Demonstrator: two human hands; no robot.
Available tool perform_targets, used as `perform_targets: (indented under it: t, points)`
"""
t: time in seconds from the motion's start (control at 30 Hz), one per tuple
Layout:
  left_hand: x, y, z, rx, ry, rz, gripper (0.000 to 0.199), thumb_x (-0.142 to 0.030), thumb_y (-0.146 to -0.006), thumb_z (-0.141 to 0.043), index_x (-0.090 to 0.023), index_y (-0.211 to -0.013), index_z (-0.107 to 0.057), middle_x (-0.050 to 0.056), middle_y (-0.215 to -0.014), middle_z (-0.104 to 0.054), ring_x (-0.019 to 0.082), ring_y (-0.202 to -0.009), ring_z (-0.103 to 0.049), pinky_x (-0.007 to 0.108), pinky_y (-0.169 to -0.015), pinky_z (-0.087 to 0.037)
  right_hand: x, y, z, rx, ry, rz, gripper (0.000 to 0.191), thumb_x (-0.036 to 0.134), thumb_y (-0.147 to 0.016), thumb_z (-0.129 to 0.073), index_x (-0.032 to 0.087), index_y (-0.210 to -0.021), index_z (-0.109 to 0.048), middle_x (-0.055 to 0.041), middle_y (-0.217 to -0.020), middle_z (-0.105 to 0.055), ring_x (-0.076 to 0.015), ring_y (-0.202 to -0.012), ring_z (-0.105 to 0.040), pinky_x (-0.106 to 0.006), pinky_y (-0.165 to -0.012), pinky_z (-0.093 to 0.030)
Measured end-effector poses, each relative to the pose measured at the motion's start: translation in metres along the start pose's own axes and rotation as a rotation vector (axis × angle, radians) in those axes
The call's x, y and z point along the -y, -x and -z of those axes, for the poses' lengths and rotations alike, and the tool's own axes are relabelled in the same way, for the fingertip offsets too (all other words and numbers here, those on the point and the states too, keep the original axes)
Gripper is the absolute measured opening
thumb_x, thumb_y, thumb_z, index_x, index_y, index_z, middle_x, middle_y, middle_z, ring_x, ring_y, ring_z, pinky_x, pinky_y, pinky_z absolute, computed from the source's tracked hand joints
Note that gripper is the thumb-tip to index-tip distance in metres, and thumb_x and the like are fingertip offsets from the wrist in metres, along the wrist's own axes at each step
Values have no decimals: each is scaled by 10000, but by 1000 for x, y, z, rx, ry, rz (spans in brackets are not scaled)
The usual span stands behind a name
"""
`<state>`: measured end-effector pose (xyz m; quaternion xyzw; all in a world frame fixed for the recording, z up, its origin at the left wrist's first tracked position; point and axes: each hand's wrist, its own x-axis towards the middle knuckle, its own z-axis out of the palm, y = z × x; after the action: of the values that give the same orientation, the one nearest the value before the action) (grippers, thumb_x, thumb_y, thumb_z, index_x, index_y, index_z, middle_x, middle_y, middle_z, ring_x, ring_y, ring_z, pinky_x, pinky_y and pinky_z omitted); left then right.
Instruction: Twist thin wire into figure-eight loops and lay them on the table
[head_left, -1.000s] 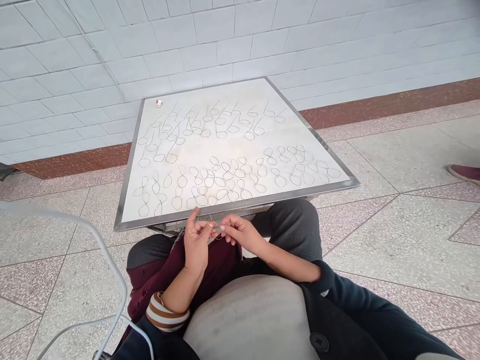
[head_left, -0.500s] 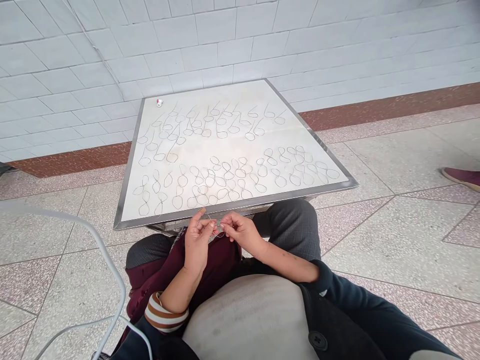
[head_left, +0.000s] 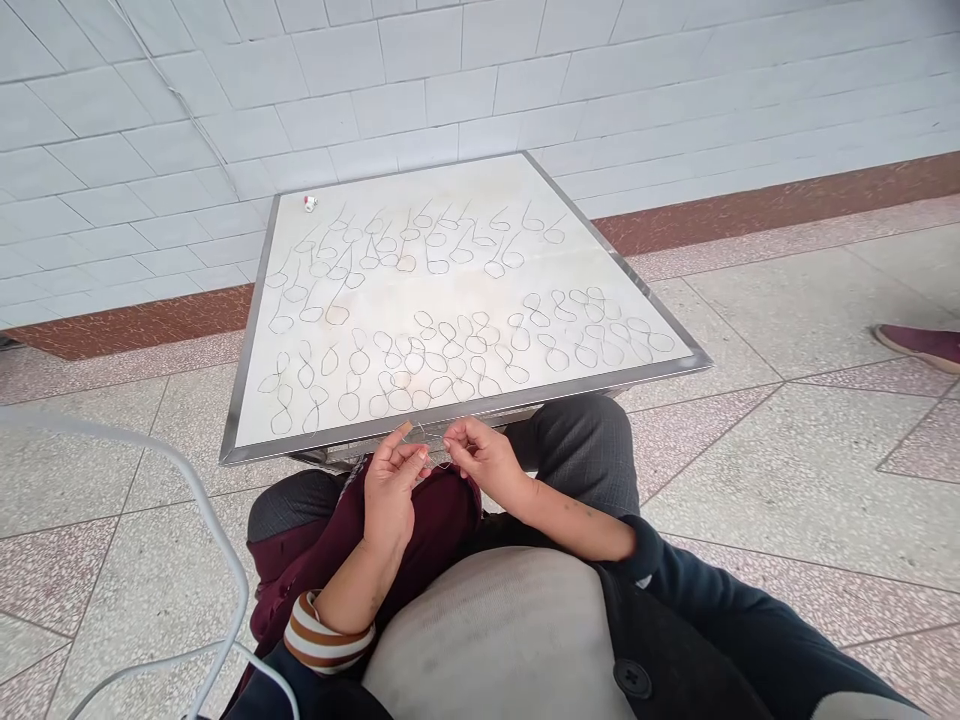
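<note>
While my left hand and right hand each pinch thin wire, it curves across gap between them, neither hand nearer, long axis unclear; table edge just beyond, figure-eight loops near side, tailed loops farther.

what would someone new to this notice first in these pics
The eye would probably fall first on the thin figure-eight loops spread along the near side of the white tabletop, with single rings with tails farther back. Next, the left hand and right hand pinch a thin strand just this side of the near edge. A small white-and-red object sits at the far left corner.
</note>
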<state>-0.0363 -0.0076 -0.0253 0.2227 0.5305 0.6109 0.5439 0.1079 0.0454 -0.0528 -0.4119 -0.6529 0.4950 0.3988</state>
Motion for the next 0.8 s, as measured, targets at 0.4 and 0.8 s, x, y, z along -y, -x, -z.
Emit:
perform_targets:
  t: [0.4, 0.8]
  points:
    - [-3, 1, -2, -42, -25, -23, 493, -291, -701, -763, -196, -1159, -607, 27, -870, -664, 152, -797, -634, 221, -575, -492, 0, 0, -1, 10, 93, 80, 104, 299, -901, -525, 212, -875, -577, -15, -768, -583, -114, -578, -536, -230, -506, -465]
    - [-2, 1, 0, -9, -52, -58, 482, -309, -722, -750, -199, -1168, -603, 41, -917, -695, 168, -842, -666, 304, -712, -548, 0, -2, 0, 54, 138, 171, 114, 290, -903, -539, 213, -894, -621, -33, -817, -639, -152, -717, -583, -269, -658, -484]
